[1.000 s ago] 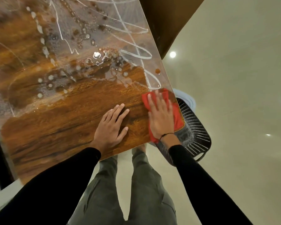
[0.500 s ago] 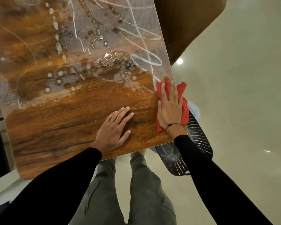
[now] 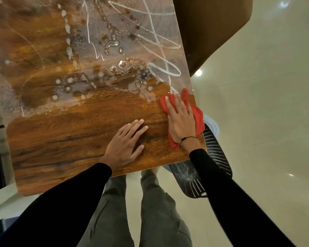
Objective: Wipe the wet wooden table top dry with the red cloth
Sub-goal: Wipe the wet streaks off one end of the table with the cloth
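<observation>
The wooden table top (image 3: 64,139) fills the upper left of the view. Its far half is covered with water streaks and droplets (image 3: 121,65); the near strip looks dry. The red cloth (image 3: 198,120) lies at the table's right edge, partly hanging over it. My right hand (image 3: 181,120) presses flat on the cloth, fingers spread and pointing away from me. My left hand (image 3: 127,143) rests flat on the dry wood just left of it, holding nothing.
A black perforated basket (image 3: 216,157) stands on the floor under the table's right corner, with a white object (image 3: 212,123) behind it. A brown chair back (image 3: 212,32) sits beyond the right edge. My legs stand below the near edge on glossy tiles.
My right hand has pushed the cloth away from me along the right edge, then shifted it slightly left at the boundary of the wet area. My left hand stays put.
</observation>
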{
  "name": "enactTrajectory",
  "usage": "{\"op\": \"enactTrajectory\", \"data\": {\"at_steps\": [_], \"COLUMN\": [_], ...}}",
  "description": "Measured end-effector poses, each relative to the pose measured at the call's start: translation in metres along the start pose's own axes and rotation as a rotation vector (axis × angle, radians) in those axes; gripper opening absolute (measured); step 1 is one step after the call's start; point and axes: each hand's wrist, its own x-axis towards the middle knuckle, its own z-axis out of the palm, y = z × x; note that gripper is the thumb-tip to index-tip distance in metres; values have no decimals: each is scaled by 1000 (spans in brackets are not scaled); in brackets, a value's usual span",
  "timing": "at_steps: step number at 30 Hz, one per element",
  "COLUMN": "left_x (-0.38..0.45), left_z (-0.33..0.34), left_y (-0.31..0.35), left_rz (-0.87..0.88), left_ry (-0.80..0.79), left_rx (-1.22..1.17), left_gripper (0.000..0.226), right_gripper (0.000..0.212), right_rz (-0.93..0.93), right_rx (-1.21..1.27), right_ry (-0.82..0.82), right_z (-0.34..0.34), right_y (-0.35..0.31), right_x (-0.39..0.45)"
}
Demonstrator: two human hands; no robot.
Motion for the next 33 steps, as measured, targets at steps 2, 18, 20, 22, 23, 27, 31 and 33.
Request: {"op": "enactTrajectory", "data": {"at_steps": [2, 18, 20, 22, 23, 27, 31, 33], "left_x": [-2, -5, -5, -5, -5, -5, -6, -8], "left_z": [0, 5, 6, 8, 10, 13, 15, 15], "left_y": [-1, -1, -4, -5, -5, -5, -6, -7], "left_rz": [3, 21, 24, 27, 28, 42, -80, -162], "left_ry": [9, 31, 35, 41, 44, 84, 202, 278], "left_rx": [0, -16, -13, -8, -12, -49, -116, -153], "left_gripper": [72, 72, 72, 72, 72, 75, 85, 89], "right_gripper": [69, 68, 69, 68, 67, 63, 63, 66], "right_rz": [236, 133, 189, 21, -96, -449, -139, -65], "right_rx": [33, 7, 20, 30, 17, -80, -6, 5], "right_ry": [36, 60, 57, 8, -34, -189, -88, -57], "right_z": [3, 6, 6, 6, 5, -9, -13, -6], "right_y": [-27, -30, -48, -50, -43, 0, -10, -36], "right_x": [5, 49, 47, 35, 28, 23, 45, 52]}}
